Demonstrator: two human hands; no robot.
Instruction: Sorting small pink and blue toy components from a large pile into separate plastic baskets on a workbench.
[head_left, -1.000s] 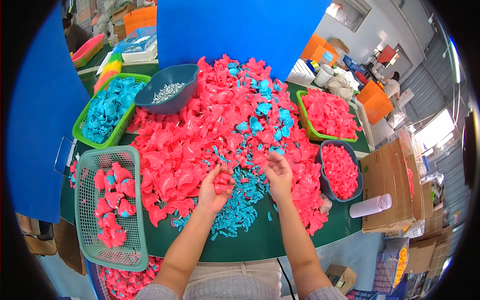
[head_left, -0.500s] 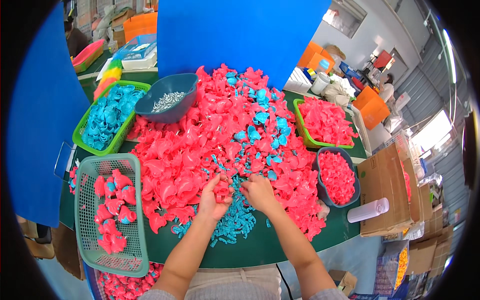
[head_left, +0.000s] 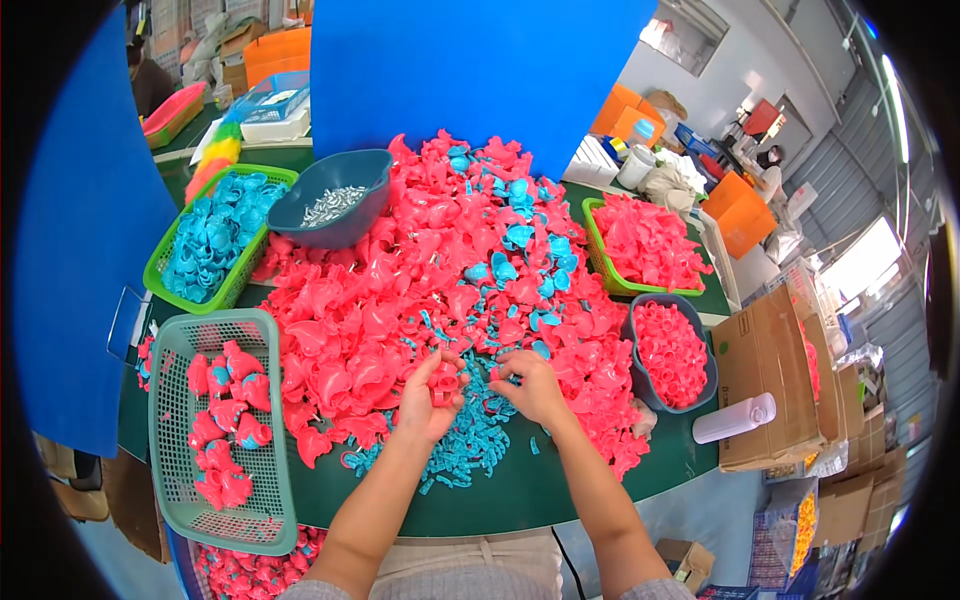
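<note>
My left hand (head_left: 422, 405) is curled around a pink plastic part (head_left: 445, 388), palm turned up, above the front of a big heap. My right hand (head_left: 532, 388) is just to its right, thumb and fingertips pinched on a small pink piece (head_left: 495, 374). Under and between the hands lies a pile of small blue plastic clips (head_left: 470, 440). Behind them rises the heap of glossy pink plastic shells (head_left: 360, 300), with blue cup-shaped pieces (head_left: 505, 270) scattered over its right half.
At left stand a pale green basket (head_left: 165, 420) with pink-and-blue assembled pieces, a green basket (head_left: 160, 262) of blue cups and a dark bowl (head_left: 375, 200) of metal bits. At right are a green basket (head_left: 625, 288), a grey bowl (head_left: 712, 385), a bottle (head_left: 735, 418) and a carton (head_left: 765, 400).
My right hand has drawn slightly toward me and right, widening the gap to my left hand; the small pink piece now shows at its fingertips. My left hand has hardly moved.
</note>
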